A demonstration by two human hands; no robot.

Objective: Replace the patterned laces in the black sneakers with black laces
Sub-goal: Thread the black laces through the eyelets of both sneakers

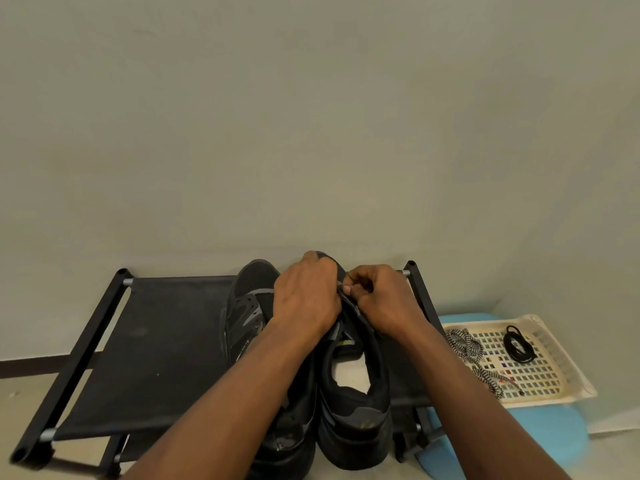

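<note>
Right hand (384,299): curled fingers pinch the sneaker's (353,403) lacing edge; whether a lace is in the pinch, cannot tell.
Left hand (304,299): curled over that sneaker's front, holding it.
Sneaker: on the rack (156,341), against the other sneaker (249,306).
Rack: black fabric, on a beige floor (20,393) by a pale wall (311,133).
Tray (588,389): to the right on a blue stool (519,431); holds the patterned lace (464,344) and black lace (517,344), apart.

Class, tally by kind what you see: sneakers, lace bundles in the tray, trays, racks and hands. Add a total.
Black sneakers: 2, left sneaker and right sneaker
Patterned lace heap: 1
Black lace coil: 1
Tray: 1
Rack: 1
Hands: 2, left hand and right hand
Total: 8
</note>
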